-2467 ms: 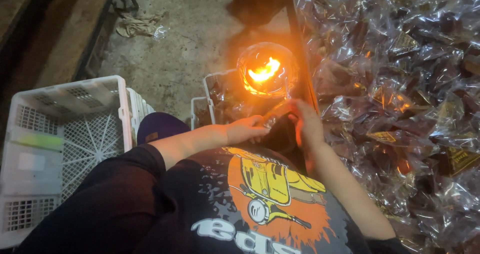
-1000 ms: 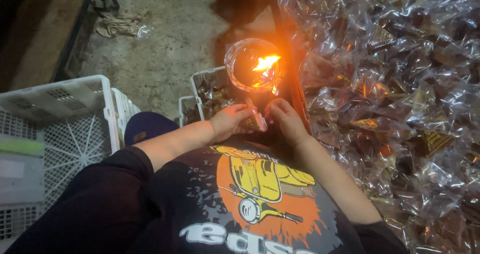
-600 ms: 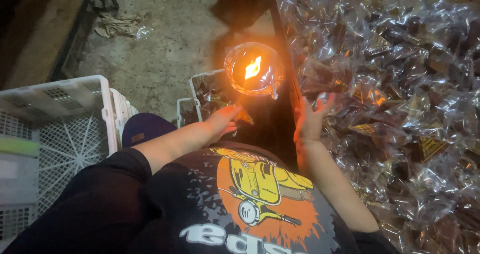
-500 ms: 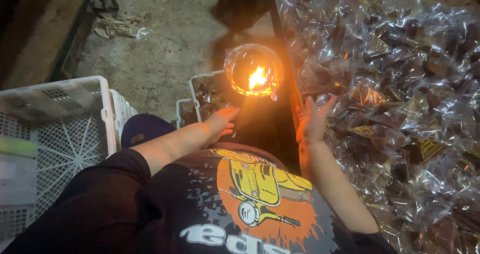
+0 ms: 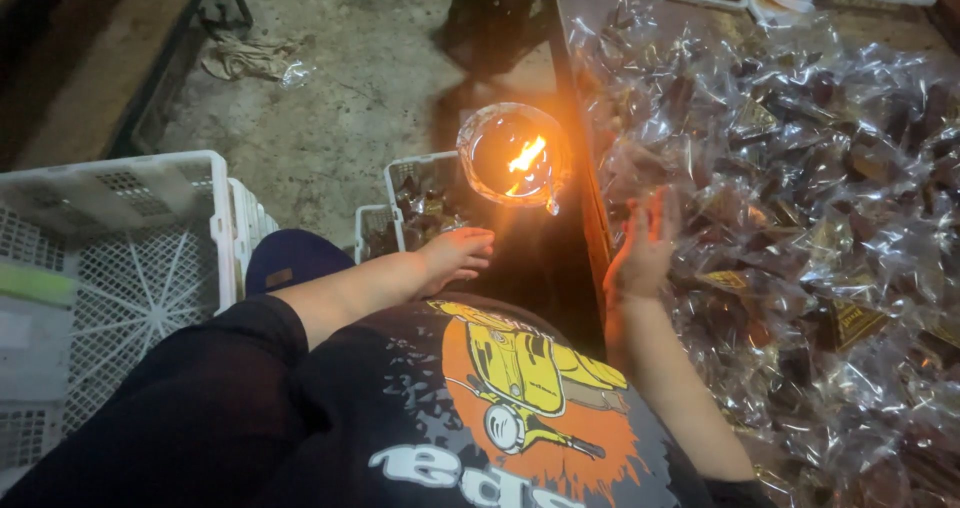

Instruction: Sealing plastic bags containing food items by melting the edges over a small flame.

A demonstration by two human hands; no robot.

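Head: left hand (image 5: 455,255) flat, right hand (image 5: 643,248) seemingly open.

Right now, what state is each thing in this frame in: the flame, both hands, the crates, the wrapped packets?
Flame bowl: lit, flame burning inside.
Left hand: open, palm down, holding nothing.
Right hand: open, fingers spread over the packets, no grip on any.
Small white crate: partly filled with wrapped pieces.
Large white crate: nearly empty; something pale green at its left edge.
Clear-wrapped packets: loose, heaped across the table.
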